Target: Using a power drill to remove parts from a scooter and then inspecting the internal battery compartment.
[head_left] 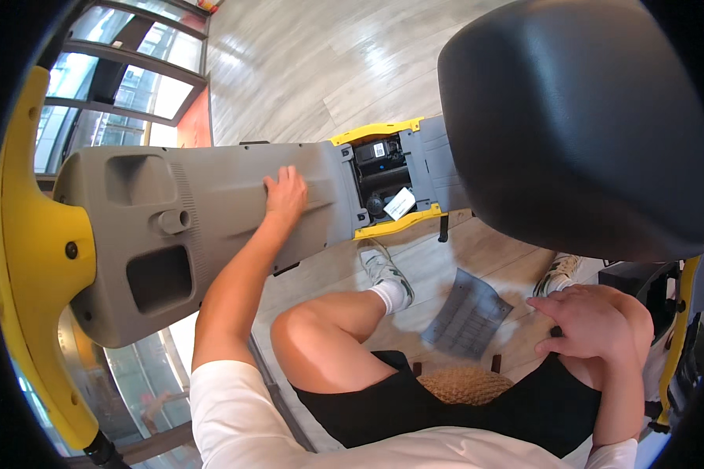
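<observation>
A scooter's grey front inner panel (235, 187) stretches across the left half of the view. My left hand (289, 194) rests on it by the raised middle ridge, thumb apart and fingers slightly bent, holding nothing visible. To the right of that hand, the footboard has an uncovered compartment (385, 173) with black parts inside and a white tag (400, 204) at its near edge. My right hand (583, 319) lies over my right knee, empty, its fingers stretched out to the left. A loose grey ribbed cover (469, 313) lies on the floor between my feet.
The black seat (579, 133) bulks large at upper right. Yellow handlebar trim (43, 250) curves down the far left. Yellow side strips (399, 224) edge the compartment. Beneath me shows a woven stool (463, 386). Glass windows (125, 74) stand behind, beside a wood-look floor (313, 66).
</observation>
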Available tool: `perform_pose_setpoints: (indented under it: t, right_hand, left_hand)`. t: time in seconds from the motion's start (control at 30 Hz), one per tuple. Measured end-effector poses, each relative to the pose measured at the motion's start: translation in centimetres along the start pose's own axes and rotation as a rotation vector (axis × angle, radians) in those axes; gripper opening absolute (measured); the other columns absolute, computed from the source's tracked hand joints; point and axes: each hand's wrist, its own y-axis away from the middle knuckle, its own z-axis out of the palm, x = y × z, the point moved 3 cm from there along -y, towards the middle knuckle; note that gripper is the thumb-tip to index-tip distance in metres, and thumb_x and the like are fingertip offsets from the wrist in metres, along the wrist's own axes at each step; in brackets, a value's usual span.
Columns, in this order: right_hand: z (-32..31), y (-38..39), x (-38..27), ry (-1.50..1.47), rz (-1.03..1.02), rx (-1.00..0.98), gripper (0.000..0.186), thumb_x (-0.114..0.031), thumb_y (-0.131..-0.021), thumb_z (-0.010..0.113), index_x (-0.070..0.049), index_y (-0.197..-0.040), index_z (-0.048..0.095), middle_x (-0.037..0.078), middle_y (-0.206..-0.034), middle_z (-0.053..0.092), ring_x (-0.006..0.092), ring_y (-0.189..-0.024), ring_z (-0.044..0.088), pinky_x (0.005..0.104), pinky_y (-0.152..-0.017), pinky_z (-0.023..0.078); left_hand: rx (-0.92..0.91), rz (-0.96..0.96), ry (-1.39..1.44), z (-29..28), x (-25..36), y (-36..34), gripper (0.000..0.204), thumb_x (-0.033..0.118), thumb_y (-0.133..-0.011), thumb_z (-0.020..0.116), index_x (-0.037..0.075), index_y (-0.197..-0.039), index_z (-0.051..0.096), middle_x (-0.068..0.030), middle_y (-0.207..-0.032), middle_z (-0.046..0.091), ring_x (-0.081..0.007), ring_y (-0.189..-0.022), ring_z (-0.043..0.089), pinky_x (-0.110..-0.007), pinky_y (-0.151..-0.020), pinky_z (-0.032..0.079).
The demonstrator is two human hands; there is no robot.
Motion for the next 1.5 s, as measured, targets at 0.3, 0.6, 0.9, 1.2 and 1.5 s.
perform_pose_setpoints:
  t: [0.3,0.6,0.9,1.2,1.5]
  right_hand:
    - [1.0,0.0,-0.7,0.004,0.018,-0.013,0.064,-0.036,-0.078,0.07,-0.006,-0.13,0.048,0.015,-0.114,0.061,0.0324,-0.11,0.054,0.0428,-0.095,0.04]
    - [2.1,-3.4,-0.7,-0.019,0.066,-0.223,0.062,-0.043,-0.081,0.065,-0.007,-0.129,0.05,0.011,-0.114,0.061,0.0313,-0.11,0.055,0.0435,-0.098,0.04]
    - [0.4,-7.7,0.6,0.051,0.089,-0.261,0.069,-0.036,-0.076,0.074,-0.006,-0.132,0.048,0.016,-0.111,0.059,0.032,-0.102,0.056,0.0449,-0.089,0.044]
    - [-0.8,-10.9,0.5,0.022,0.065,-0.284,0.067,-0.036,-0.074,0.074,-0.005,-0.128,0.05,0.017,-0.109,0.059,0.0347,-0.101,0.056,0.0454,-0.087,0.045]
    - [-1.9,-13.2,-1.3,0.019,0.036,-0.345,0.067,-0.035,-0.077,0.073,-0.002,-0.13,0.047,0.021,-0.111,0.058,0.037,-0.103,0.056,0.0438,-0.09,0.044]
  left_hand:
    - [-0.028,-0.013,0.246,0.3,0.7,-3.3,0.031,0.021,-0.078,0.067,0.008,-0.104,0.058,-0.0074,-0.106,0.055,-0.0232,-0.107,0.052,-0.044,-0.088,0.043]
    - [0.176,-0.143,0.605,5.8,4.0,-12.4,0.084,0.055,-0.07,0.073,0.001,-0.127,0.045,-0.0145,-0.128,0.051,-0.0302,-0.123,0.046,-0.051,-0.103,0.034]
    - [0.042,0.037,0.712,7.6,5.4,-16.3,0.094,0.073,-0.058,0.069,-0.001,-0.113,0.047,-0.0163,-0.111,0.056,-0.0304,-0.11,0.052,-0.048,-0.09,0.038]
    - [-0.005,0.01,0.7,7.9,6.1,-17.4,0.093,0.071,-0.058,0.071,-0.001,-0.112,0.047,-0.0152,-0.11,0.056,-0.0316,-0.108,0.053,-0.051,-0.086,0.04]
    - [-0.005,0.002,0.717,7.6,6.1,-17.3,0.091,0.069,-0.059,0.071,-0.002,-0.112,0.048,-0.0151,-0.109,0.058,-0.0306,-0.106,0.055,-0.05,-0.086,0.042]
